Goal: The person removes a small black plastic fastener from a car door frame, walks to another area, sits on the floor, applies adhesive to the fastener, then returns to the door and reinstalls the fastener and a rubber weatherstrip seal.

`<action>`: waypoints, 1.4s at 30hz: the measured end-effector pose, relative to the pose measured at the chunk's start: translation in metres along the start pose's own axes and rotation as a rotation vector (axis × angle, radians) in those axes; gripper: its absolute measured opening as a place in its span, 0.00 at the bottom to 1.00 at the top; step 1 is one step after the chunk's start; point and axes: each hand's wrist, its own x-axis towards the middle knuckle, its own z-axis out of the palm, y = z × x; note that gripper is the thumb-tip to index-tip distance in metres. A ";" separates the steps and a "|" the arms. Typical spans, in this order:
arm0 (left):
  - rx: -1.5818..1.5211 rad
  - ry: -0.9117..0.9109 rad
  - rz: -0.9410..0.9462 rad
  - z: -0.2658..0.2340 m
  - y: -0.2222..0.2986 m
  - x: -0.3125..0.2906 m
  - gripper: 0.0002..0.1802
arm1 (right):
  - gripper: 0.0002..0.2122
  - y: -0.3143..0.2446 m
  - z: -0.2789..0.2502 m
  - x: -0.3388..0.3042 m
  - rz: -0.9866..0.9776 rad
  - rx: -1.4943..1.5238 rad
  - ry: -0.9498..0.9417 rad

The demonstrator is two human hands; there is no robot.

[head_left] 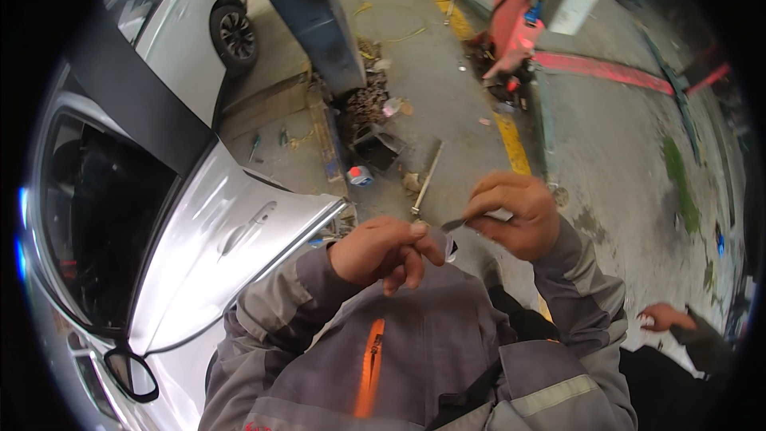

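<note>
Out past the free edge of the silver car door (199, 271), on the wearer's right of it, the two hands meet in front of the jacket (447, 335), and the work looks like a close fingertip step on something small. The right hand (519, 214), the farther of the two from the door, pinches a thin dark strip (455, 225) between thumb and fingers, its tip angled toward the door. The left hand (375, 251), nearer the door's edge, has its fingers loosely bent; a small clear-and-black piece (452, 251) shows just beside its fingertips, but whether they grip it I cannot tell. Nor can I make out whether the strip touches that piece. As I judge it, the next move calls for a firm right pinch, a steady left hand and slow, short motion, since parts this slight could easily slip to the floor. Down there, beyond the door's edge, lie a blue, white and red bottle (360, 176) and, farther from the door, a long metal rod (431, 174). A co-worker's hand (666, 318) is well apart from the door, at the far right.
</note>
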 end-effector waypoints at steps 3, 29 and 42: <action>0.179 0.334 0.237 -0.030 0.008 -0.011 0.26 | 0.05 0.049 -0.010 0.047 0.105 0.270 0.125; 0.242 2.263 0.057 -0.257 0.047 -0.198 0.17 | 0.07 0.262 0.320 0.207 0.753 1.278 -0.977; 0.250 2.296 0.159 -0.253 0.049 -0.198 0.13 | 0.07 0.247 0.351 0.187 0.820 1.505 -0.919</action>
